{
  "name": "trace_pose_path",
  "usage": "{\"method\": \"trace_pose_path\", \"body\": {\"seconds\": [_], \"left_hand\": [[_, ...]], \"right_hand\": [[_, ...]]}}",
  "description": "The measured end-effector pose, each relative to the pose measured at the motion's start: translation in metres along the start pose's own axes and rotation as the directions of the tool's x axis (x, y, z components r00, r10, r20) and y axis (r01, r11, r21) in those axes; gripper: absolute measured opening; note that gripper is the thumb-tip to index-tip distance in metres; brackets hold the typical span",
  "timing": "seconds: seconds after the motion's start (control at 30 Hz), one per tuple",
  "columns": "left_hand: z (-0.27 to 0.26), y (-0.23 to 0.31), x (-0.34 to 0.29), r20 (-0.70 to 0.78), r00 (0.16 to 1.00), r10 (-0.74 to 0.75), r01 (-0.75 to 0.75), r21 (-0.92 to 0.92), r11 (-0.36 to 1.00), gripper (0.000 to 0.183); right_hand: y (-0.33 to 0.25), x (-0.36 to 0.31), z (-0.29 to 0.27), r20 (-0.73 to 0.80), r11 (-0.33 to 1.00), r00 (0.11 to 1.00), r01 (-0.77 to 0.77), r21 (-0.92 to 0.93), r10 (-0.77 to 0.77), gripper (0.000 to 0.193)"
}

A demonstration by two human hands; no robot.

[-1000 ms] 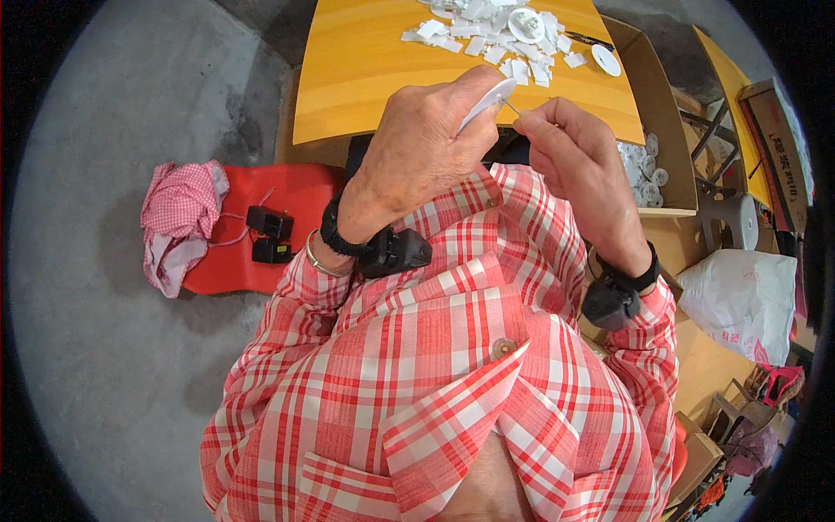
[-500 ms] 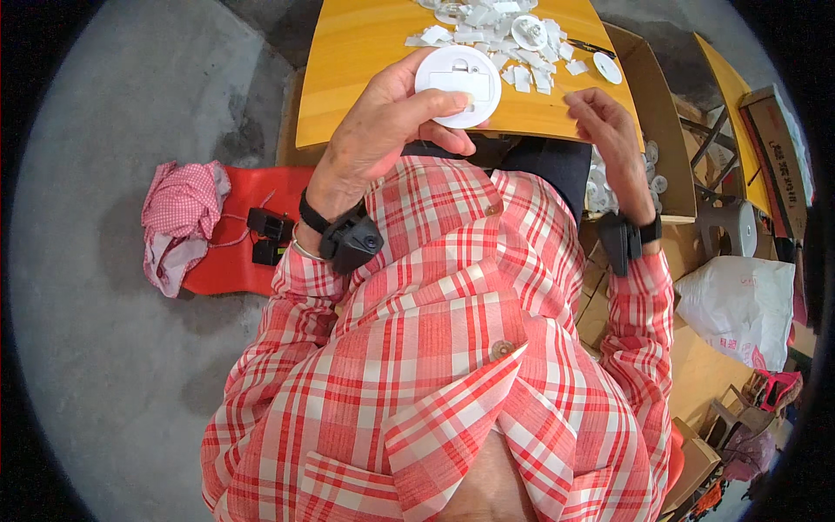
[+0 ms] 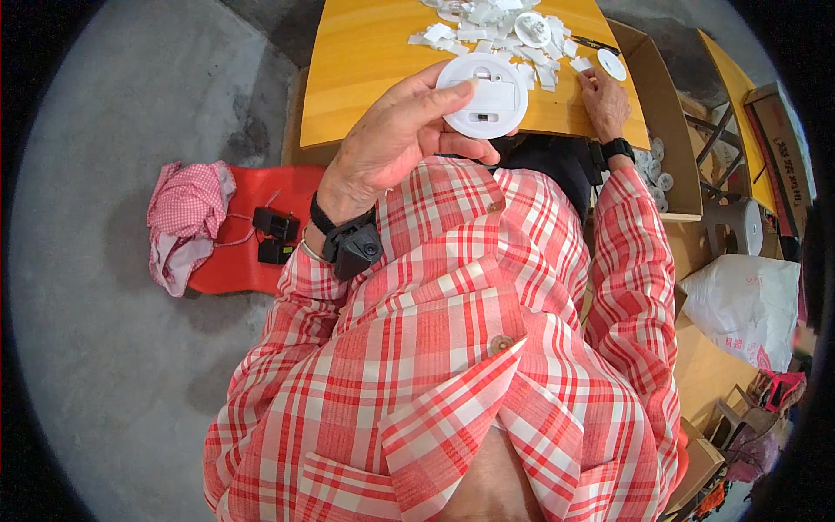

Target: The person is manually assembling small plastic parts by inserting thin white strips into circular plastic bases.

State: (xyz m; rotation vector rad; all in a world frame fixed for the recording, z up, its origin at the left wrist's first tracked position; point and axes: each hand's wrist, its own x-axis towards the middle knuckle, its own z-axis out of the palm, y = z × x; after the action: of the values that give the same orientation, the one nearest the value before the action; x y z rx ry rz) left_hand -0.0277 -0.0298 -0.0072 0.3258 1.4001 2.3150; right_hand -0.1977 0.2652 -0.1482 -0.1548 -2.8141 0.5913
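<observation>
In my left hand (image 3: 413, 122) is a round white plastic device (image 3: 500, 87), gripped by its left edge with the thumb on top. A rectangular panel and a small slot with a dark switch show on its upturned face. At the table's right side, my right hand (image 3: 606, 104) has its fingertips closed at the edge of a small white plastic piece (image 3: 581, 63). Just beyond that hand lies a white disc (image 3: 611, 64). Loose white plastic pieces (image 3: 487, 35) are heaped at the far side, with another round white part (image 3: 532, 30) on top.
The yellow table (image 3: 348, 96) holds a dark pen-like tool (image 3: 595, 43) near the heap. A cardboard box (image 3: 687, 183) with round white parts stands at the right. On my left, a red seat (image 3: 228, 274) carries checked cloth (image 3: 187, 213) and black devices (image 3: 275, 224).
My right hand has moved forward onto the table to the small white piece. My left hand has shifted right and slightly up with the device, and its thumb has moved off the switch slot.
</observation>
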Motion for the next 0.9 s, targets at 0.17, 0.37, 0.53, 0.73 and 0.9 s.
{"method": "trace_pose_path", "body": {"seconds": [0.17, 0.37, 0.53, 0.73, 0.9], "left_hand": [[0.000, -0.004, 0.003, -0.048, 0.999, 0.004, -0.003, 0.016, 1.000, 0.040], [-0.008, -0.004, 0.002, -0.048, 0.995, -0.092, 0.098, 0.158, 0.982, 0.041], [0.003, -0.007, 0.004, -0.065, 0.997, -0.037, 0.054, 0.277, 0.959, 0.043], [0.015, -0.014, 0.010, -0.108, 0.994, -0.030, 0.075, 0.438, 0.896, 0.039], [0.011, -0.013, 0.006, -0.178, 0.984, -0.026, 0.116, 0.518, 0.848, 0.037]], "right_hand": [[0.001, -0.003, -0.002, -0.004, 1.000, 1.000, 0.027, -0.001, -0.027, 0.029], [-0.027, -0.035, -0.036, -0.136, 0.958, 0.971, 0.218, 0.185, -0.194, 0.032], [-0.096, -0.106, -0.092, 0.172, 0.417, 0.825, 0.083, 0.905, -0.538, 0.030], [-0.122, -0.140, -0.091, 0.161, 0.443, 0.858, 0.084, 0.892, -0.488, 0.019], [-0.129, -0.145, -0.103, 0.185, 0.498, 0.861, 0.090, 0.862, -0.474, 0.019]]}}
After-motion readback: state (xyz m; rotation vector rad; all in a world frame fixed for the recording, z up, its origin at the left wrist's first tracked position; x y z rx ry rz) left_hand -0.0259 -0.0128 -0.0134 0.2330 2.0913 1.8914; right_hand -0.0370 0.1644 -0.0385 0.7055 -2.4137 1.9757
